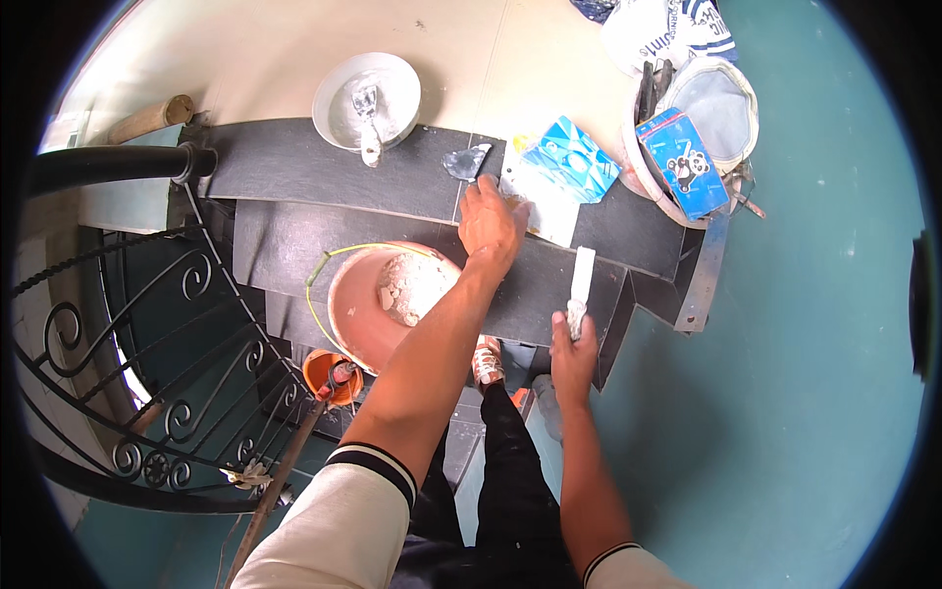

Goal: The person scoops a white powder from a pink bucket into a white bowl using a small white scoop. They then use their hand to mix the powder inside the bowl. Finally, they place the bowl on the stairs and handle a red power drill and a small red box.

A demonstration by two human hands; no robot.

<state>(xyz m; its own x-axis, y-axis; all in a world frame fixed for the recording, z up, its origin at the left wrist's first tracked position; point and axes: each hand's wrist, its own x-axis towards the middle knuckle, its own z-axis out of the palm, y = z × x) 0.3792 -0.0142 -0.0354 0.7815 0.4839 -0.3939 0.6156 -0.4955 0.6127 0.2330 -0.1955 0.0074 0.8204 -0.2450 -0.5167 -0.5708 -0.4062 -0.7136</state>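
My left hand (491,226) lies palm down on the dark stair tread (294,167), its fingertips at the edge of a white sheet (549,211). A grey blob of filler (466,162) sits just beyond the fingers. My right hand (572,348) is closed around the handle of a white-smeared scraper (581,280), whose blade rests on the lower dark step (535,294) near its right corner. A salmon-coloured bucket (348,314) holding white lumps stands under my left forearm.
A white bowl (339,83) with plaster and a tool stands on the landing. A blue packet (569,157) lies on the white sheet, and a white bucket (731,108) holds a blue box (682,162). A black iron railing (147,324) curves at left; a small orange cup (319,368) sits below.
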